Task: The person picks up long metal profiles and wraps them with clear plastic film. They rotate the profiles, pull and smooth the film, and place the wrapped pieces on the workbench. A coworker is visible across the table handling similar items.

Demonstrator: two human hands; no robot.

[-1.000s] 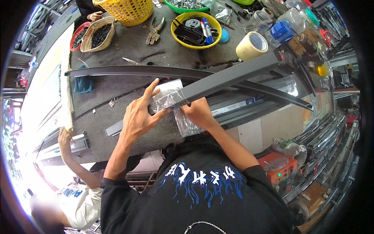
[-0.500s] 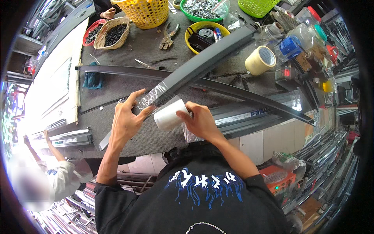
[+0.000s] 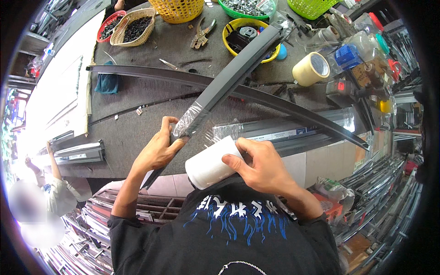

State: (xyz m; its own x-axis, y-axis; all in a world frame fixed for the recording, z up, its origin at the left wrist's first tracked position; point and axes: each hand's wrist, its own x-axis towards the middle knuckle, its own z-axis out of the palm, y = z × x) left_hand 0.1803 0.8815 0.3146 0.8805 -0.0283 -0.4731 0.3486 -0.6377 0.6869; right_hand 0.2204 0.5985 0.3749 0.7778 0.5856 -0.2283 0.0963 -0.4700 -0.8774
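A long dark grey strip [image 3: 233,68] slants from near my body up to the far right, raised over the table. My left hand [image 3: 158,149] is closed around its near part, just below a band of clear wrap [image 3: 189,120]. In my right hand [image 3: 261,165] is a thick white roll of stretch film [image 3: 211,162], held at its right end close to my chest. A second dark strip [image 3: 293,105] lies across the table and passes beneath the held one. Whether film still joins the roll to the strip, I cannot tell.
Toward the back stand a yellow bowl [image 3: 230,27], beige basket [image 3: 133,28], yellow basket [image 3: 176,10] and pliers [image 3: 201,34]. A tape roll [image 3: 310,69] and jars sit at right. Wrapped strips [image 3: 284,130] lie near the front edge. Another person [image 3: 57,192] is at far left.
The white roll has come nearer my chest, away from the strip, along with my right hand. The strip's far end has swung left and my left hand has lowered slightly.
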